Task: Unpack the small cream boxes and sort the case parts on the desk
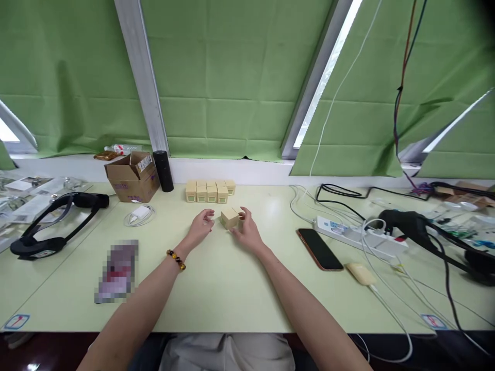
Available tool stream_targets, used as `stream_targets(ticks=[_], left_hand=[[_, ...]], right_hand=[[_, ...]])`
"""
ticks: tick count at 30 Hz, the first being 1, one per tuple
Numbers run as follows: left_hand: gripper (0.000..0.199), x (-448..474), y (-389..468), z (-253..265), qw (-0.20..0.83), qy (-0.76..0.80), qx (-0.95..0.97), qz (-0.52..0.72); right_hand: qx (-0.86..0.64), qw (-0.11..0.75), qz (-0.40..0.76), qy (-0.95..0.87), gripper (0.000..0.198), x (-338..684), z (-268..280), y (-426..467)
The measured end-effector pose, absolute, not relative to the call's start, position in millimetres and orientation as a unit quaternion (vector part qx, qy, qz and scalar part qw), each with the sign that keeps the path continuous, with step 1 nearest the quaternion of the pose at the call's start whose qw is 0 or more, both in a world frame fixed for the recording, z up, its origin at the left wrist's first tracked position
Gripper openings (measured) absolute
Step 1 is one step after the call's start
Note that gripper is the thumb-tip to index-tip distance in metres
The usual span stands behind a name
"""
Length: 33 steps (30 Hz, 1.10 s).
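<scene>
Pale-green desk (216, 304) | small cardboard box (229, 219) sat below centre | left hand (199, 228) spread just beside, right hand (249, 234) curved close, couldn't tell if pinching | matching boxes (207, 192) lined up above, prob for tidiness

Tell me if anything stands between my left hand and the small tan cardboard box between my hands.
Nothing visible does: only a strip of pale green tabletop shows between your left hand and the small tan cardboard box. Your right hand is on the box's other side; whether they touch is hard to tell.
</scene>
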<state>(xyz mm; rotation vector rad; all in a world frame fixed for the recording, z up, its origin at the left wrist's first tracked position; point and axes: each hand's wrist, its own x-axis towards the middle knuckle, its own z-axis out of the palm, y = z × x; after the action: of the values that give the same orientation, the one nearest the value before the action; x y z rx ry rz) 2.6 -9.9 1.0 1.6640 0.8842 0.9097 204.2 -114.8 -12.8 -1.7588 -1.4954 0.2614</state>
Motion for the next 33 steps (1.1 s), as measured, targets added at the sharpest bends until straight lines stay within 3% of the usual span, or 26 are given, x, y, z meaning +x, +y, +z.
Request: stream_targets(ticks=[5,12,16,21,27,33], left_hand=[[0.06,7,-27,2,0.472,0.303,0.741,0.369],[0.036,5,-26,9,0.424,0.385,0.729,0.375],[0.043,5,-25,4,0.409,0.369,0.741,0.384],[0.063,8,-30,-5,0.431,0.311,0.763,0.367],[0.039,5,-31,4,0.401,0.377,0.761,0.343],[0.047,5,-36,9,0.304,0.39,0.796,0.348]], right_hand=[[-0.704,0.347,0.07,-0.615,0.082,198,-7,-116],[-0.691,0.367,0.071,-0.618,0.083,199,-8,-115],[-0.701,0.399,0.075,-0.586,0.078,205,-10,-112],[-0.695,0.367,0.075,-0.614,0.085,202,-8,-113],[-0.688,0.39,0.059,-0.61,0.073,203,-16,-112],[-0.671,0.421,0.102,-0.602,0.074,208,-18,-110]])
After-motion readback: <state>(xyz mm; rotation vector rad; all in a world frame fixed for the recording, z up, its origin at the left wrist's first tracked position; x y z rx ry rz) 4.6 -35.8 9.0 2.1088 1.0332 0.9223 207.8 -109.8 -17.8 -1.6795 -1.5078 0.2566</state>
